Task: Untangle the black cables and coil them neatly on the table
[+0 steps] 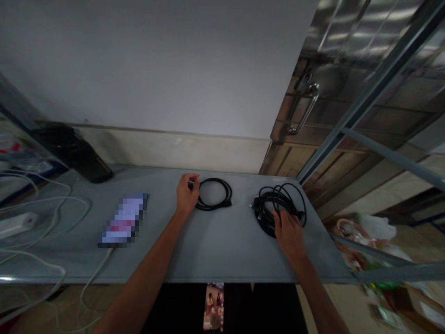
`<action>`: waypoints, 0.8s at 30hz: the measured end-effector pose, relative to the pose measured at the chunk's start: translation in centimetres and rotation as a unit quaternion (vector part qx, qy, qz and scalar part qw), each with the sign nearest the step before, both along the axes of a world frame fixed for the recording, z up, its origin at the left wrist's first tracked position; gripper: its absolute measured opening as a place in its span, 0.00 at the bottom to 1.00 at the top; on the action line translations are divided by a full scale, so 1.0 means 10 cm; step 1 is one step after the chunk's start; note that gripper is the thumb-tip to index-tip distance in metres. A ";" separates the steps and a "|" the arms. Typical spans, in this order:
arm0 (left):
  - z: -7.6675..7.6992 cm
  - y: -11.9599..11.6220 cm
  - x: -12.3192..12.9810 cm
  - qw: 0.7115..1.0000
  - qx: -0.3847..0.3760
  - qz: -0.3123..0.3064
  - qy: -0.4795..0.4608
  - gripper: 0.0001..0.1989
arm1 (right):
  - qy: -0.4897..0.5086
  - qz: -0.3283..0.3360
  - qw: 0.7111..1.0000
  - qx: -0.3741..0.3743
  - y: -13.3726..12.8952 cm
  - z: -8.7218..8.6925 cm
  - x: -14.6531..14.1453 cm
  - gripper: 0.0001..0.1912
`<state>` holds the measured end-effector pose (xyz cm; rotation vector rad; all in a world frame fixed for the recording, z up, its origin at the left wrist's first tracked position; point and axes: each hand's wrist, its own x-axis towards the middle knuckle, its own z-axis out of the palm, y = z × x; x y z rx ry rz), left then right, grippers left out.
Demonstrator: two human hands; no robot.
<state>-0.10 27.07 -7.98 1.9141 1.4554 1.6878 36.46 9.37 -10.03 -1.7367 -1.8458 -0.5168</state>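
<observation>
On the grey table (215, 246) lies a small loop of black cable (212, 207), with a connector at its lower right. At the loop's left side, my left hand (187, 192) has its fingers closed on a dark end of this cable. A thicker coil of black cable (266, 220) rests to the right, with loose strands curving over its top and right side. My right hand (289, 230) is on the near right part of that coil, fingers curled around some of its strands. The fingertips of the right hand are partly hidden among the cables.
A phone (125, 218) with a cord plugged in lies left of my arm. Behind it a black bottle (76, 150) leans. White cords and a power strip (17, 225) occupy the left end. A metal frame post (323, 150) rises at the right corner. Another phone (213, 307) shows below the table edge.
</observation>
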 end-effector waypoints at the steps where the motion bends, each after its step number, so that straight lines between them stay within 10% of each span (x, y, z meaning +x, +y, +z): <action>1: 0.00 0.00 0.00 1.000 0.001 -0.001 0.001 0.06 | 0.001 0.000 1.000 0.000 0.00 0.00 0.00 0.23; 10: 0.00 0.00 -0.01 1.000 -0.002 0.002 0.013 0.06 | -0.006 0.047 0.998 -0.038 -0.01 0.01 -0.06 0.23; 24: 0.00 -0.02 -0.01 1.000 -0.001 -0.003 0.006 0.06 | 0.064 -0.131 0.989 0.016 0.31 0.25 0.19 0.29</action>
